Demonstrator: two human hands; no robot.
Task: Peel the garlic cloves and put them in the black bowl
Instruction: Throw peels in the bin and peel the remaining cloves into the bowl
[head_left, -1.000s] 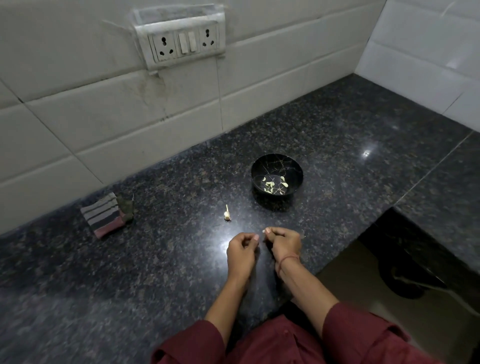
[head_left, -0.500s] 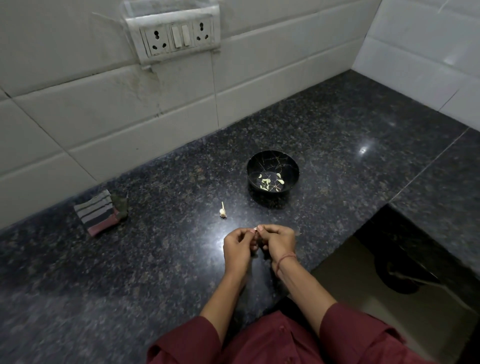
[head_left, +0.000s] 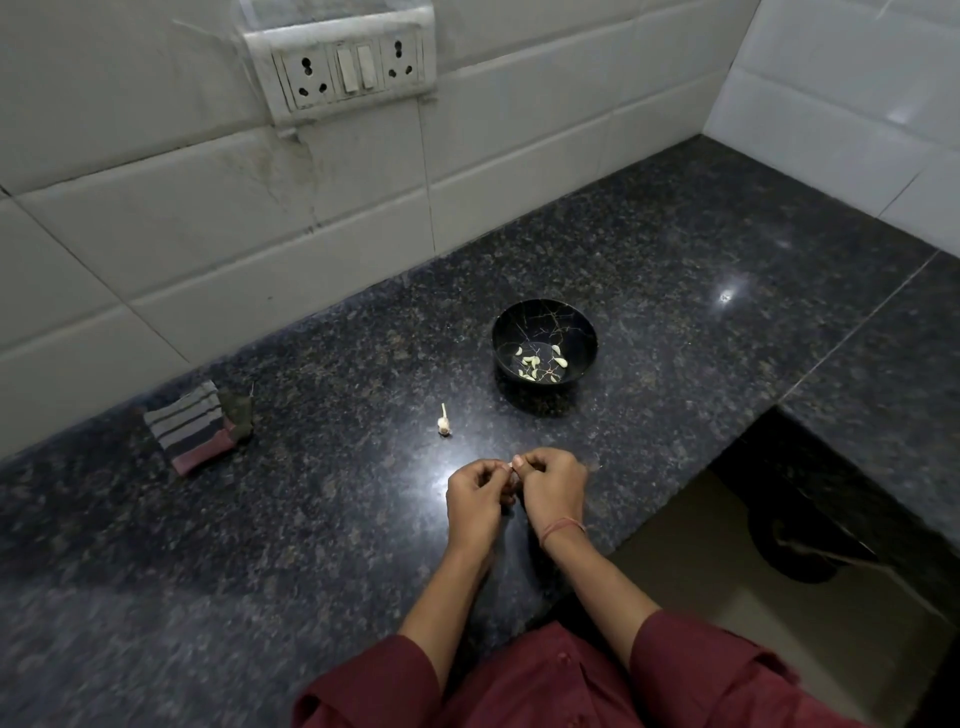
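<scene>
Curled fingers (head_left: 525, 460) of the left hand (head_left: 475, 499) and right hand (head_left: 553, 488) meet, pinching a mostly hidden garlic clove (head_left: 511, 470). Just beyond them on the desk (head_left: 311, 519) lies a garlic stub (head_left: 444, 423). Farther off is the black bowl (head_left: 540, 322) holding peeled cloves (head_left: 540, 361), and far left a striped cloth (head_left: 192, 426).

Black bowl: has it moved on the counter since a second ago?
No. The black bowl sits at the same offset from the garlic stalk stub and the folded striped cloth on the counter; only the head camera has shifted.
</scene>
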